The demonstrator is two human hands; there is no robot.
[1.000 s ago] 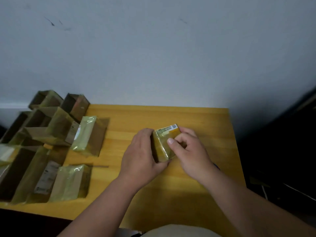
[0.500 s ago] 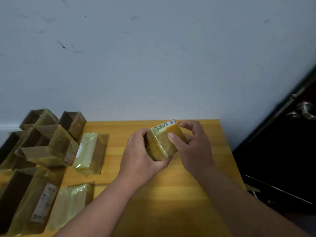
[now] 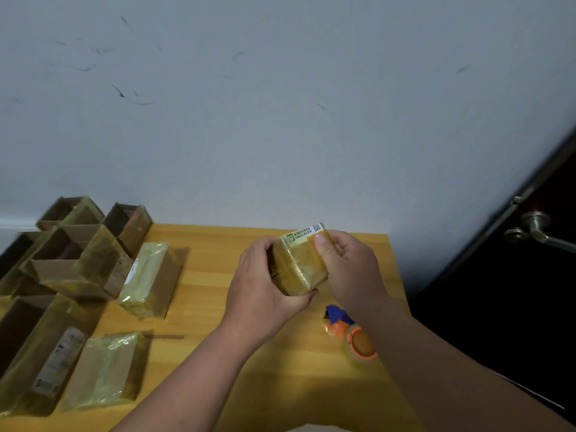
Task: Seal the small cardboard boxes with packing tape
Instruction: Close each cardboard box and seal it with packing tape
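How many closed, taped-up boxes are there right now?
3: one box held in the left hand and right hand, one at table centre-left, one nearer front-left. Others may sit out of frame.

A scuffed pale wall (image 3: 280, 120) rises behind the wooden table (image 3: 202, 244) — far right, a dark door (image 3: 514, 307) with metal handle (image 3: 539, 232).

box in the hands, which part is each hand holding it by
The box is held off the table by both hands: the left hand wraps its left side and bottom, the right hand grips its right side, thumb on the front near the label.
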